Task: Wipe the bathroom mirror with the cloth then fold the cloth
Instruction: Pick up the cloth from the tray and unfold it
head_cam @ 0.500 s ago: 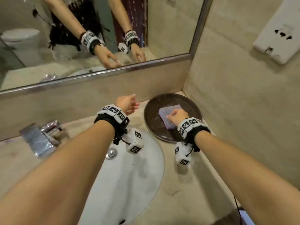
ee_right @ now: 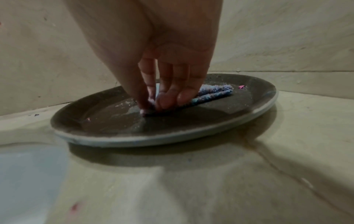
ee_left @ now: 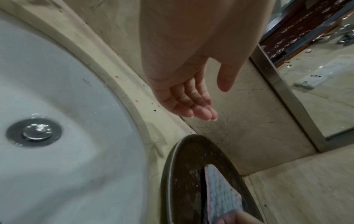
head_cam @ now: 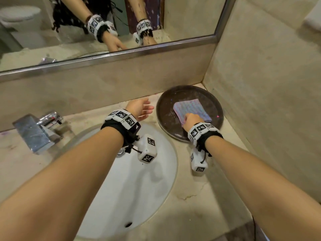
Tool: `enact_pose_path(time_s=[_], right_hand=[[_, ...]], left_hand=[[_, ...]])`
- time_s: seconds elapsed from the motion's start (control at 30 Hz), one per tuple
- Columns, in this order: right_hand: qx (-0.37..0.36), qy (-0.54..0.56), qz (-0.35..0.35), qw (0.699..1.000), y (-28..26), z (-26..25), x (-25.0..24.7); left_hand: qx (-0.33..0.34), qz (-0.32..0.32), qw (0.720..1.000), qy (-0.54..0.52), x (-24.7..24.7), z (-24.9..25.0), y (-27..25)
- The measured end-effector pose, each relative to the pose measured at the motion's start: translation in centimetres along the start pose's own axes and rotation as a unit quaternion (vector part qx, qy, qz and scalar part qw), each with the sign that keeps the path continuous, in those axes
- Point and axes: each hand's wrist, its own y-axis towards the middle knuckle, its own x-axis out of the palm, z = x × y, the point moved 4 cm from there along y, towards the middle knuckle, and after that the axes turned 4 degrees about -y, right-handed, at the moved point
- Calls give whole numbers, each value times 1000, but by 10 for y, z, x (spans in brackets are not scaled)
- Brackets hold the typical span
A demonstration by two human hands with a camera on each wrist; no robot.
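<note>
A folded blue-and-pink striped cloth (head_cam: pixel 192 109) lies on a dark round plate (head_cam: pixel 166 117) in the counter's back right corner. My right hand (head_cam: pixel 191 121) pinches the cloth's near corner between thumb and fingers (ee_right: pixel 164 100); the cloth (ee_right: pixel 214 91) still rests flat on the plate (ee_right: pixel 114 136). My left hand (head_cam: pixel 140 109) hovers left of the plate with fingers (ee_left: pixel 193 109) straight and relaxed, holding nothing. The cloth (ee_left: pixel 220 195) and plate (ee_left: pixel 172 174) show at the bottom of the left wrist view. The mirror (head_cam: pixel 182 18) with its metal frame runs along the back wall.
A white sink (head_cam: pixel 135 180) sits under my left forearm, its drain (ee_left: pixel 34 131) below. A chrome tap (head_cam: pixel 38 131) stands at the left. Beige walls close off the back and right. A white fixture (head_cam: pixel 312 20) hangs on the right wall.
The view has shifted a little. My right hand has slid to the cloth's near corner, uncovering more of the cloth. The left hand has stayed beside the plate.
</note>
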Motion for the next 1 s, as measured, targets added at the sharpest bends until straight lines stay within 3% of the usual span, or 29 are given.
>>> enact_pose_path(time_s=[0.13,0.2,0.3,0.43,0.63,0.77,0.87,1.0], right_hand=[[27,53,1,998,-2,0,-23],[42,154,45,986,-6,1,-45],[47,409,81,908,-10,-1,-84],[3,526,87,846,-26,-17,-156],[-104,492,103,858,-69,-59,-243],[-165,490,136,845,-96,-88,-285],[-204,457,159,851,-116,-103,-312],[-244,425,184,852,-132,-120,-337]], left_hand=[[3,11,1000,14,-8,2,-3],[14,16,1000,13,-8,13,-8],[40,8,999,0,-3,38,-21],[92,-48,994,23,17,82,-50],[140,-173,963,152,45,130,-94],[259,-94,951,142,43,169,-111],[357,-35,923,136,33,199,-127],[415,-2,901,128,18,228,-145]])
